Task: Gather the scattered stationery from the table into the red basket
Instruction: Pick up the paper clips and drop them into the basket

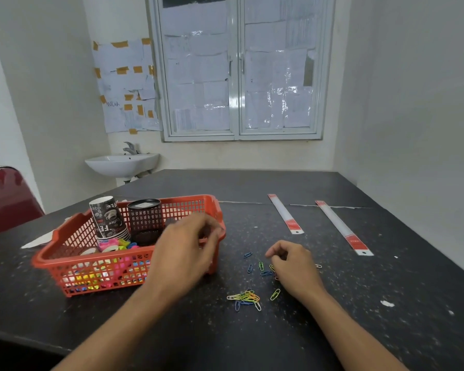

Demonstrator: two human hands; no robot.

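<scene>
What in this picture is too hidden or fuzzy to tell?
Head view.
Left hand: motion blur hides whether it holds anything.
Right hand: covers some paper clips; a pinch is unclear.
Red basket: small colourful pieces behind its mesh, too small to name.
Chair: cut by left edge.

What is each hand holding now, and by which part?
It cannot be told. The right hand curls over scattered paper clips; the blurred left hand curls above the red basket.

left hand (185, 250): pretty motion-blurred, can't tell if the fingers hold anything, and it covers the red basket's (91, 259) near right corner
right hand (295, 269): curled fingers hide some paper clips (245, 297)
chair (6, 199): cut by left edge
</scene>
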